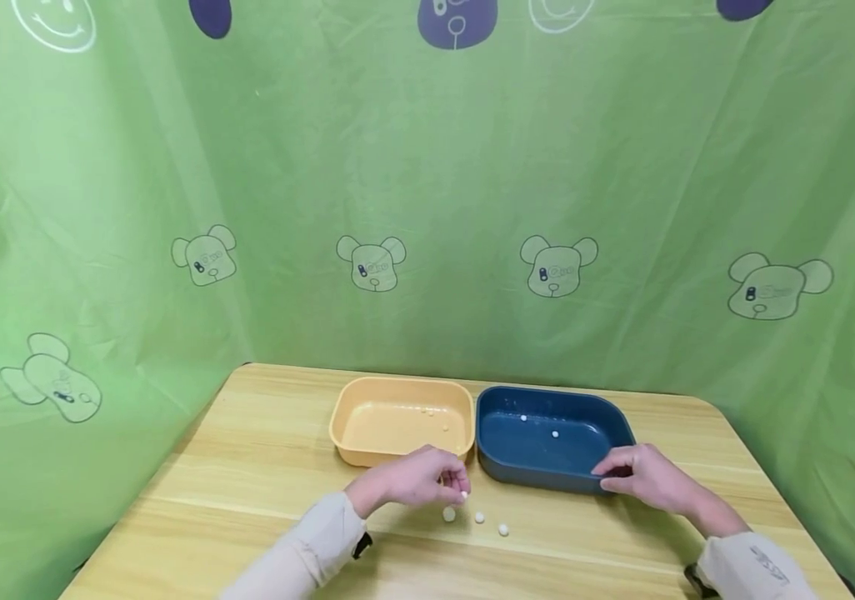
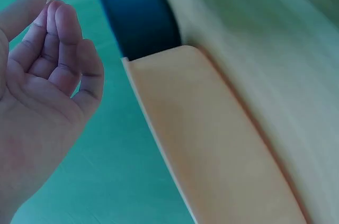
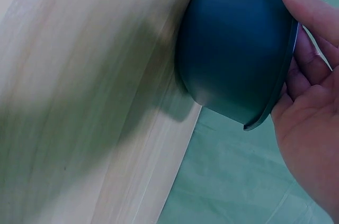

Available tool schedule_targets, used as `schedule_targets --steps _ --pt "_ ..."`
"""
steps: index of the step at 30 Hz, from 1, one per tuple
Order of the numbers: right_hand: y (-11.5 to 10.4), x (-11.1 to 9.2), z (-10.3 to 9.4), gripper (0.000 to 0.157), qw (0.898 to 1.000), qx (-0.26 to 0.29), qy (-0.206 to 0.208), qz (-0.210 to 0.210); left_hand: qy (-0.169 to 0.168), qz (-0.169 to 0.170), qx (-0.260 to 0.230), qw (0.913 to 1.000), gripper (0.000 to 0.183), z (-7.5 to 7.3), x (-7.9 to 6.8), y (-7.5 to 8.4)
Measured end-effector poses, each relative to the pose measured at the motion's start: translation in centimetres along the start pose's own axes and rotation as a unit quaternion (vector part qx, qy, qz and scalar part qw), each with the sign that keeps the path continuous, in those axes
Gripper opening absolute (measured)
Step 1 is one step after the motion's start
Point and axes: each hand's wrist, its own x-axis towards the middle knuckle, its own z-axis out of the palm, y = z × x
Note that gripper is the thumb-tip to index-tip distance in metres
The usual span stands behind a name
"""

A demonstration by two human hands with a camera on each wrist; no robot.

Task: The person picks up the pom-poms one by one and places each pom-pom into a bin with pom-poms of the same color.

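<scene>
Near the left hand (image 1: 420, 481), head view: three white balls (image 1: 479, 517); its fingertips pinch another ball (image 1: 464, 495), seemingly a pick-up; the next move calls for a light, steady hold.
Left wrist view: palm toward the camera, fingers bent to meet the thumb; yellow tray (image 2: 185, 118) beside it.
Right wrist view: right hand (image 3: 315, 107) grips the blue tray (image 3: 233, 49) by its rim.

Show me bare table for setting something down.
Table left of the orange tray is bare; so is the part right of the blue tray, beyond the right hand. Crowded: the near middle, with the left hand and white pieces.
</scene>
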Motion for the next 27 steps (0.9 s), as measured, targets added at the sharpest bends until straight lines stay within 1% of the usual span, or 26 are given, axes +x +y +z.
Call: schedule_targets --steps 4,6,10,15,17,22,27 --pt "-0.1 -0.1 0.0 0.011 1.0 -0.011 -0.003 -0.006 0.02 0.005 -0.019 0.9996 0.004 -0.3 1.1 0.7" --pt "-0.2 -0.2 0.0 0.013 1.0 -0.02 -0.003 -0.012 0.028 0.001 -0.03 0.9992 0.004 -0.3 1.6 0.9" --pt "-0.3 -0.2 0.0 0.017 0.999 -0.033 -0.005 -0.026 0.045 -0.007 -0.047 0.9978 0.004 -0.1 2.6 0.6" --pt "-0.4 -0.1 0.0 0.017 0.999 -0.038 -0.009 -0.03 0.085 -0.007 -0.066 0.9941 0.004 0.4 4.0 -0.1" --pt "-0.5 -0.1 -0.1 0.016 0.999 -0.039 -0.01 -0.031 0.099 -0.015 -0.073 0.9923 0.003 0.5 4.5 -0.3" --pt "-0.8 0.1 -0.2 0.016 0.998 -0.053 -0.015 -0.038 0.124 -0.046 -0.09 0.9871 0.004 1.0 5.7 -0.6" --pt "-0.9 0.1 -0.1 0.016 0.998 -0.055 -0.019 -0.022 0.141 -0.062 -0.097 0.9833 0.004 1.6 6.6 -1.0"
